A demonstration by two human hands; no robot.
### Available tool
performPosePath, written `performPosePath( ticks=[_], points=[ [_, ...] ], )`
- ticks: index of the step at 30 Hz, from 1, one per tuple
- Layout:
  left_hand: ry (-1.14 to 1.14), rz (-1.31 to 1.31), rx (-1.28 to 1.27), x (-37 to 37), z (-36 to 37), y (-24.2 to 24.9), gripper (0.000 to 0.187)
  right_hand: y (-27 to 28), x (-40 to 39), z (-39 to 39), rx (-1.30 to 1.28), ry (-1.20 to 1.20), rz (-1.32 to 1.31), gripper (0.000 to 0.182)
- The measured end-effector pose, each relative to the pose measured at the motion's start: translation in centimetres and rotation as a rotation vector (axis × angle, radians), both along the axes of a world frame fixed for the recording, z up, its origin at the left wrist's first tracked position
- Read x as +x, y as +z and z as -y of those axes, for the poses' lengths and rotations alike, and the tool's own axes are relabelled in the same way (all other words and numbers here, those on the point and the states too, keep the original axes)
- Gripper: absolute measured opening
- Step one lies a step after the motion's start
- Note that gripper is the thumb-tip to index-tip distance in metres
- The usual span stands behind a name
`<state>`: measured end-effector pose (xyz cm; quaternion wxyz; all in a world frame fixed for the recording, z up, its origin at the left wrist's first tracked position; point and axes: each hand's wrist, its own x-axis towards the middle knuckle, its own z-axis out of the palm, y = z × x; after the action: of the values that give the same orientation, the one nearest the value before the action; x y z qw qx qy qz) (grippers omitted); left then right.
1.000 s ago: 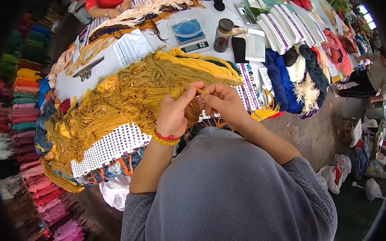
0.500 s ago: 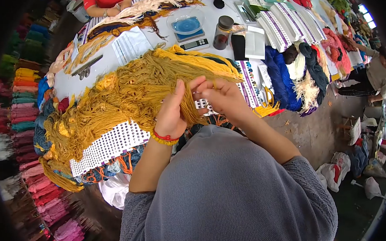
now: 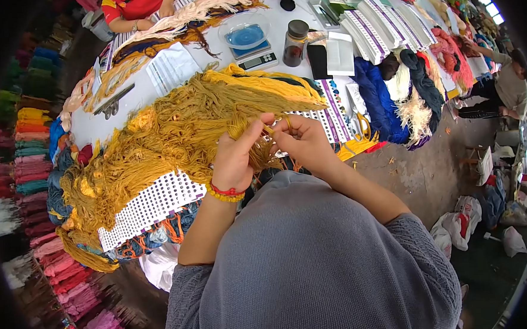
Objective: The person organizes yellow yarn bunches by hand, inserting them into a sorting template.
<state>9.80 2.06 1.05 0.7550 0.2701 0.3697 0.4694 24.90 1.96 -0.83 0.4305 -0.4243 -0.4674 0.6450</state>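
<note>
My left hand [image 3: 237,157] is closed around a small bundle of mustard yarn [image 3: 237,126], with a looped tuft showing above the thumb. Close beside it, my right hand [image 3: 303,143] pinches a yarn strand at the fingertips, near the left thumb. A yellow band, either a ring or thread, circles one right finger. Under and left of both hands spreads a large heap of mustard yarn [image 3: 166,134]. Brighter yellow yarn [image 3: 259,84] lies along its far side. A white card with rows of dark holes [image 3: 152,209] sticks out below the heap.
Yellow-handled scissors [image 3: 363,126] lie right of my hands, beside blue yarn [image 3: 370,96]. Farther back are a digital scale [image 3: 259,61] with a clear dish, a dark-lidded jar [image 3: 296,43] and stacked white cards [image 3: 381,30]. A person in red [image 3: 139,10] works across the table.
My left fingers have closed in and the looped tuft now stands above the thumb. My right fingertips have come down to a pinch beside it. The whole view has shifted slightly.
</note>
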Motion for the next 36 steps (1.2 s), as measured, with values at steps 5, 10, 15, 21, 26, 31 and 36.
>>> performPosePath(
  ticks=[5,10,15,21,26,31,36],
  points=[
    [0.073,-0.066,0.076,0.3,0.4,0.3,0.024,-1.0,-0.3,0.1,0.026,-0.046,-0.034,0.005],
    [0.096,-0.065,0.105,0.0,0.4,0.0,0.024,-0.2,-0.5,0.3,-0.026,-0.06,-0.062,0.004],
    [0.094,0.031,0.036,-0.6,0.4,0.0,0.022,0.0,-1.3,0.4,-0.046,-0.108,-0.155,0.004],
    [0.122,-0.1,0.149,-0.6,0.7,-0.3,0.02,0.0,-1.4,0.6,0.017,-0.018,0.021,0.004],
    [0.108,-0.124,0.162,-0.8,1.0,-0.7,0.019,-0.3,-1.5,0.7,0.06,-0.011,0.066,0.004],
    [0.109,-0.008,0.087,-0.7,1.3,-0.1,0.018,-0.8,-1.4,0.7,0.016,-0.028,-0.072,0.003],
    [0.086,0.087,0.019,-0.5,1.4,0.2,0.017,-0.6,-1.2,0.9,-0.005,-0.033,-0.144,0.003]
  ],
)
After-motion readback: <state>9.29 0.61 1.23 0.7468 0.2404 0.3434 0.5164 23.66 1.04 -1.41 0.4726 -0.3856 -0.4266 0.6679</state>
